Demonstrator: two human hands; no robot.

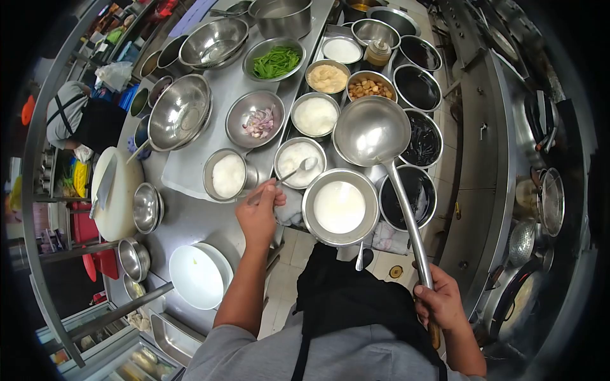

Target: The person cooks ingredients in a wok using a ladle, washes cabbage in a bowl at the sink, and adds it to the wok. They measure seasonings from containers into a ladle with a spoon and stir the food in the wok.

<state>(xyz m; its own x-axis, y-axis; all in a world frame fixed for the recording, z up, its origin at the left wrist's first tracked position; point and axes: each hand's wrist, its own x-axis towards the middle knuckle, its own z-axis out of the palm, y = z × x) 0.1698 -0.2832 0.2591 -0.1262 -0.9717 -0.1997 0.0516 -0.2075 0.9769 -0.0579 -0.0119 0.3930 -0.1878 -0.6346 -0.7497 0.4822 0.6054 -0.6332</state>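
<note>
My left hand is closed around the handle of a small spoon. The spoon's bowl hangs over a metal pot of white granules; whether it carries any is too small to tell. Wrapped around the wooden end of a large ladle is my right hand. The ladle's wide bowl is above the containers, partly covering the pot of light brown pieces. Nearest to me stands a metal pot of white substance, with a second spoon handle below its rim.
Dark-filled pots line the right side. Bowls of sliced shallots and green vegetables stand on the left counter, near a white bowl and a cleaver on a round board. Another person is at far left.
</note>
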